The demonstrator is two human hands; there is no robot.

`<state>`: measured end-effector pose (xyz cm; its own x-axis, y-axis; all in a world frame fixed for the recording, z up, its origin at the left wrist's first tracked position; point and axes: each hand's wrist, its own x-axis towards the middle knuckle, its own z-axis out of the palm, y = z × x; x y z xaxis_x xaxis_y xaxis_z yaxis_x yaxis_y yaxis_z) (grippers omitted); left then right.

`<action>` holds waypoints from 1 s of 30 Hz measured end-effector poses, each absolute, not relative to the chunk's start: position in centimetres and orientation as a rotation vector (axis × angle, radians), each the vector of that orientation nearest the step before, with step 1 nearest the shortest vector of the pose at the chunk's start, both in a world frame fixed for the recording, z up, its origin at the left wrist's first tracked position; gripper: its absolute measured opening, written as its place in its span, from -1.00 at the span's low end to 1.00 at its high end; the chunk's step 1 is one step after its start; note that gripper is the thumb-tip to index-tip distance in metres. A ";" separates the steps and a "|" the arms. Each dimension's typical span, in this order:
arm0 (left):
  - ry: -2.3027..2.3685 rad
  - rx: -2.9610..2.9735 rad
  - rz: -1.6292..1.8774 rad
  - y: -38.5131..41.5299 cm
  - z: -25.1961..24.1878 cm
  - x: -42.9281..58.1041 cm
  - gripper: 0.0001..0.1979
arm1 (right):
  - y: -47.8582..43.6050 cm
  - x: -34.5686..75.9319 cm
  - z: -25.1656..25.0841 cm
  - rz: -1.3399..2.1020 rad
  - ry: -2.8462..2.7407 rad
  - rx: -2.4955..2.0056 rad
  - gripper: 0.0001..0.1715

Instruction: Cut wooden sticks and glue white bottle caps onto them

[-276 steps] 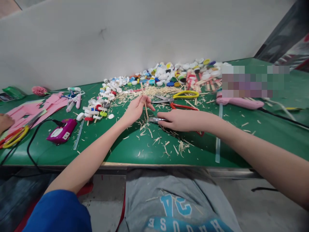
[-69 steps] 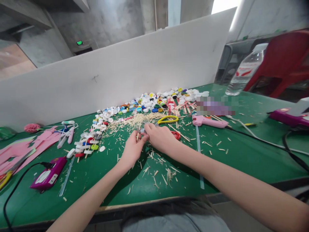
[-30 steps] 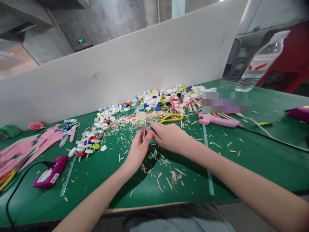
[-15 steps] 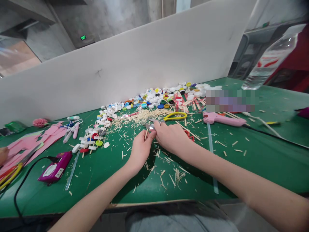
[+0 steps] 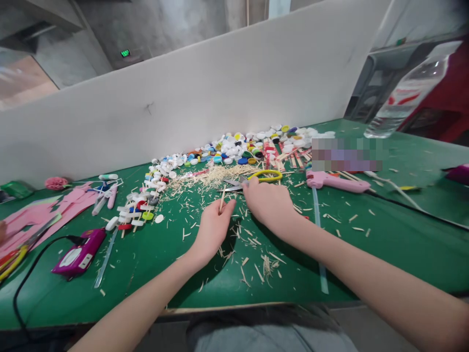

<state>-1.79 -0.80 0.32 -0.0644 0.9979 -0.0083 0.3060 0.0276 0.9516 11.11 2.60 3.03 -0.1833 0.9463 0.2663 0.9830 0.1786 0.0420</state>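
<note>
Nothing is legible: the green lit sign (image 5: 125,53) (small, far off) and the bottle label (image 5: 403,96) are blurred.

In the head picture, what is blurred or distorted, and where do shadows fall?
Head view: the wide lens bends the edges, so the white board slants and the water bottle leans, smeared; a pixelated block hides something behind the pink glue gun; soft shadows lie on the green table under the left hand, which pinches a wooden stick, and the right hand.

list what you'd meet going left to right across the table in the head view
pink paper → purple tool → left hand holding a stick → right hand → pink glue gun → water bottle
</note>
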 end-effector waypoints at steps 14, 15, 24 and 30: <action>1.183 1.159 1.166 -1.1 1.8 -1.4 -0.73 | 2.9 12.0 3.5 -0.236 -2.519 -1.335 -0.52; 1.188 1.151 1.173 -1.1 1.8 -1.4 -0.72 | 2.9 12.0 3.5 -0.238 -2.511 -1.330 -0.52; 1.186 1.163 1.172 -1.2 1.6 -1.7 -0.71 | 2.8 12.3 3.8 -0.160 -2.535 -1.254 -0.54; 1.210 1.404 1.257 -0.7 0.9 -1.8 -0.68 | 2.8 12.2 3.8 -0.121 -2.631 -1.250 -0.68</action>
<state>-1.75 -0.67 0.90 0.0165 0.9892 0.1458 0.1086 -0.1468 0.9832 12.19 2.82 3.81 -0.6114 0.7549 0.2374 0.7735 0.6334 -0.0222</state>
